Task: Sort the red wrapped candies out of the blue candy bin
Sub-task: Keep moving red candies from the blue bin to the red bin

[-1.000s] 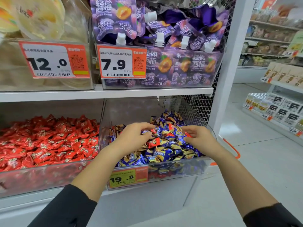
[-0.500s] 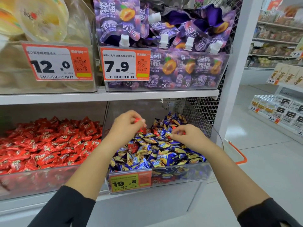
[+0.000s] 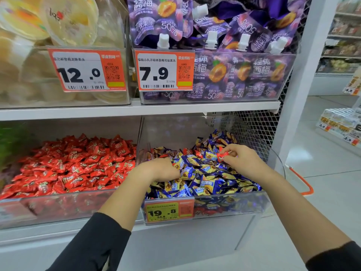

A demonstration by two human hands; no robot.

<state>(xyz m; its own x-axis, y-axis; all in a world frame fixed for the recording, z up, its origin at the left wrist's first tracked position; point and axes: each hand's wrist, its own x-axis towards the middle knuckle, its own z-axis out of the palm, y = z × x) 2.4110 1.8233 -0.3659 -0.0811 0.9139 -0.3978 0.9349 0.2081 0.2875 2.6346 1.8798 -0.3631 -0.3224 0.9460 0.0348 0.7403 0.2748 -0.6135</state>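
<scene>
The clear bin (image 3: 234, 200) on the lower shelf is heaped with blue and yellow wrapped candies (image 3: 205, 184). A few red wrapped candies (image 3: 198, 153) lie among them near the back. My right hand (image 3: 242, 161) is over the right side of the heap and pinches a red candy (image 3: 224, 155) between thumb and fingertips. My left hand (image 3: 162, 170) rests knuckles-up on the left side of the heap. Its fingers curl down into the candies, so anything it holds is hidden. The neighbouring bin on the left (image 3: 58, 200) is full of red candies (image 3: 74, 165).
An orange price tag reading 19.8 (image 3: 169, 212) hangs on the blue bin's front. The shelf above (image 3: 136, 110) carries purple jelly pouches (image 3: 224, 75) and pale jelly cups (image 3: 68, 20). A white upright post (image 3: 304, 75) and an orange basket handle (image 3: 301, 180) stand at the right, beside the aisle floor.
My left hand, raised with a red candy half a second ago, has dropped onto the left of the heap. My right hand has shifted back and now pinches a red candy.
</scene>
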